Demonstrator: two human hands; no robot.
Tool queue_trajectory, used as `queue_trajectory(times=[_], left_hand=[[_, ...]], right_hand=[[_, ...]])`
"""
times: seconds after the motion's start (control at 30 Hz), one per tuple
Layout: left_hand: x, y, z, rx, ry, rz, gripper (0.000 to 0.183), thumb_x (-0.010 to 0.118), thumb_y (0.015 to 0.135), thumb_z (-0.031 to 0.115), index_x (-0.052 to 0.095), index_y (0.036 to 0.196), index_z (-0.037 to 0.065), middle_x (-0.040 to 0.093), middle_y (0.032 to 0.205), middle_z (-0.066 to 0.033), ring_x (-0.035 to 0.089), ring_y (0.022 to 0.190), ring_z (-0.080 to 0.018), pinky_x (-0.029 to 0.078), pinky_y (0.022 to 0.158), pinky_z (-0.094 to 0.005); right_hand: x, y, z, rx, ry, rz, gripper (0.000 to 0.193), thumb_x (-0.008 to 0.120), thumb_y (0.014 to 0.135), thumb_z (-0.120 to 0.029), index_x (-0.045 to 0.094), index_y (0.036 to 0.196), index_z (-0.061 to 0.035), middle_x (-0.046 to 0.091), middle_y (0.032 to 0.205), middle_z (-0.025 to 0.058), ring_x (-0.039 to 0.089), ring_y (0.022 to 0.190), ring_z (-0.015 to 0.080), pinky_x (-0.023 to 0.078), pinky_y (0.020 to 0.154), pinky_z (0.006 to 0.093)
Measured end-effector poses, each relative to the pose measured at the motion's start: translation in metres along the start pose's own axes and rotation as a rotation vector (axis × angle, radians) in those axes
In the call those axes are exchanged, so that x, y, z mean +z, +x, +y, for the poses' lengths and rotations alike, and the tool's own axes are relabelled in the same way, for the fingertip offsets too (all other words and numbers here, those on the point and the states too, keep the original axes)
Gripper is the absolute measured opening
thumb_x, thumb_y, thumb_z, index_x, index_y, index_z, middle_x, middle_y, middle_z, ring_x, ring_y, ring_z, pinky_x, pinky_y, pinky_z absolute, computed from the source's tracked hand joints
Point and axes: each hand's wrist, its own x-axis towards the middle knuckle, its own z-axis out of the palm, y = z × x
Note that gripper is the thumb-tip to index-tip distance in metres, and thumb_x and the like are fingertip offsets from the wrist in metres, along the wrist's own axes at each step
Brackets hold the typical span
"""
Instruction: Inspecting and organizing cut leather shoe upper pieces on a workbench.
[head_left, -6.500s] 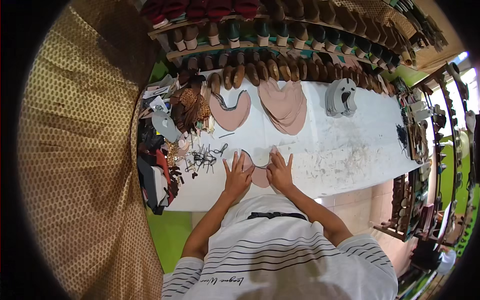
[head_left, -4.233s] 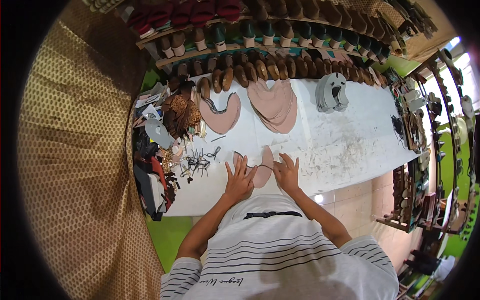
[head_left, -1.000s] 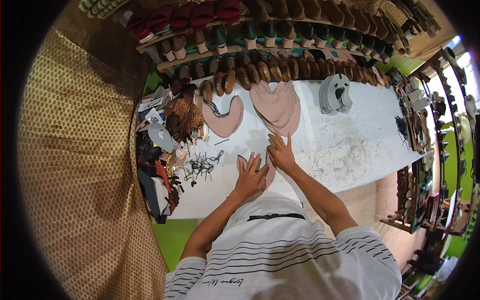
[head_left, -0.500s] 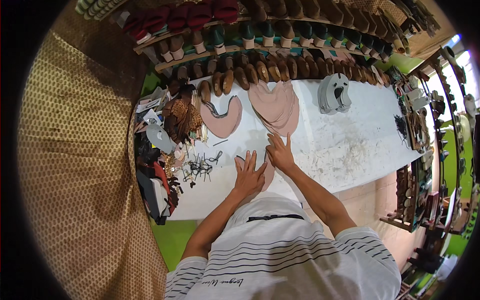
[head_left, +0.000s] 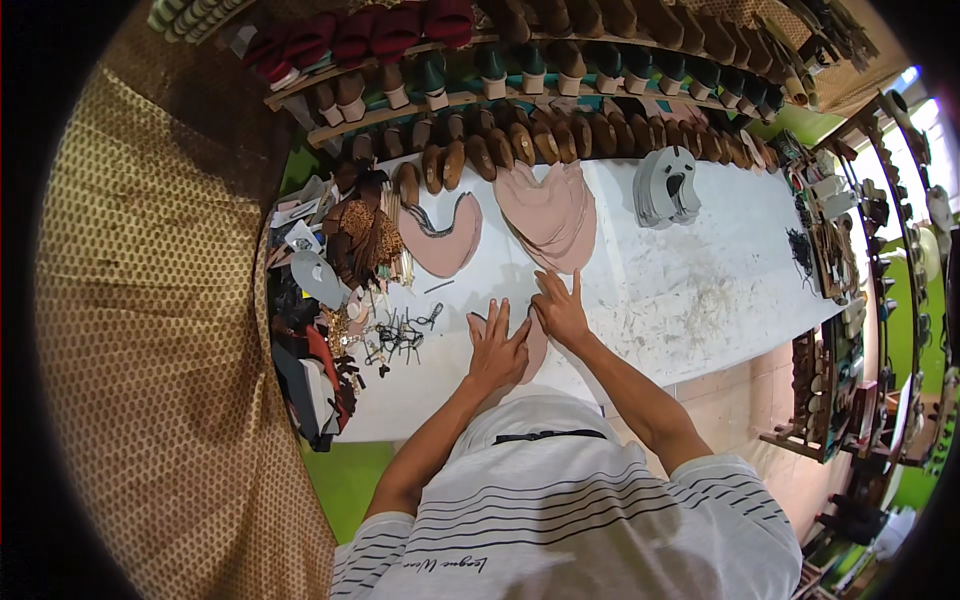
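White covering, scuffed toward the right, spreads over the table (head_left: 690,300), its near edge close against the person's light striped shirt (head_left: 560,490). Just beyond the shirt, a thin pink piece (head_left: 537,357) lies flat on it, partly hidden by both hands. What shows is matte and plain: a rounded lobe between the hands and a pointed, dark-edged tip peeping out left of the fingers. The left hand (head_left: 495,354) rests on it palm down, its grip released, fingers spread. The right hand (head_left: 562,312) is at the piece's right side, one finger extended and others bent; whether its grip pinches the material cannot be told. Tangled black strips (head_left: 402,338) lie to the left. Farther back, a curved pink cutout (head_left: 445,250) with a black inner edge sits beside a fanned stack of pink pieces (head_left: 550,220); a grey stack (head_left: 662,190) is well to their right. Behind them runs a row of brown shoe forms (head_left: 480,155), below shelves (head_left: 390,119) carrying green shoes (head_left: 433,75) and dark-red ones.
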Motion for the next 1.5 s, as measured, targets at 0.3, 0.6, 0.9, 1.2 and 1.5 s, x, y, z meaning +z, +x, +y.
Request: queue_trajectory(times=[0.3,0.6,0.9,1.2,1.5], left_hand=[[0.004,-0.002,-0.003,-0.028,0.032,-0.025,0.054,0.057,0.093,0.028,0.058,0.146,0.019,0.024,0.165,-0.0319,0.015,0.155,-0.0511,0.006,0.111,-0.0824],[0.003,-0.002,-0.002,-0.053,0.002,-0.065,0.054,0.055,0.095,0.029,0.057,0.147,0.019,0.022,0.165,-0.0322,0.013,0.155,-0.0510,0.002,0.112,-0.0813],[-0.003,0.004,0.001,-0.079,-0.046,-0.062,0.050,0.056,0.094,0.027,0.059,0.143,0.017,0.023,0.165,-0.0327,0.013,0.155,-0.0505,0.004,0.111,-0.0818],[-0.003,0.006,0.003,-0.093,-0.057,-0.045,0.048,0.056,0.093,0.026,0.061,0.140,0.015,0.026,0.163,-0.0334,0.014,0.155,-0.0502,0.005,0.111,-0.0818],[-0.003,0.013,-0.001,-0.043,-0.056,0.013,0.052,0.058,0.092,0.027,0.060,0.143,0.017,0.026,0.164,-0.0311,0.016,0.155,-0.0496,0.006,0.110,-0.0827]], right_hand=[[0.000,0.002,0.004,-0.010,-0.003,0.004,0.012,0.066,0.087,-0.013,0.073,0.096,-0.0091,0.052,0.150,0.0146,0.039,0.147,0.0338,0.012,0.118,0.0754],[0.006,0.005,0.003,-0.022,0.002,0.018,0.013,0.069,0.085,-0.012,0.073,0.097,-0.0100,0.051,0.151,0.0143,0.040,0.147,0.0343,0.012,0.118,0.0758],[0.006,0.007,0.004,-0.035,-0.029,0.004,0.011,0.071,0.085,-0.015,0.073,0.095,-0.0108,0.050,0.151,0.0136,0.039,0.147,0.0336,0.011,0.118,0.0756],[0.003,0.006,0.004,-0.039,-0.027,0.019,0.011,0.069,0.086,-0.016,0.073,0.095,-0.0100,0.052,0.149,0.0144,0.040,0.146,0.0337,0.011,0.118,0.0759],[0.002,0.005,0.003,-0.023,-0.026,0.028,0.011,0.071,0.086,-0.018,0.073,0.094,-0.0103,0.053,0.147,0.0139,0.041,0.145,0.0334,0.013,0.117,0.0763]])
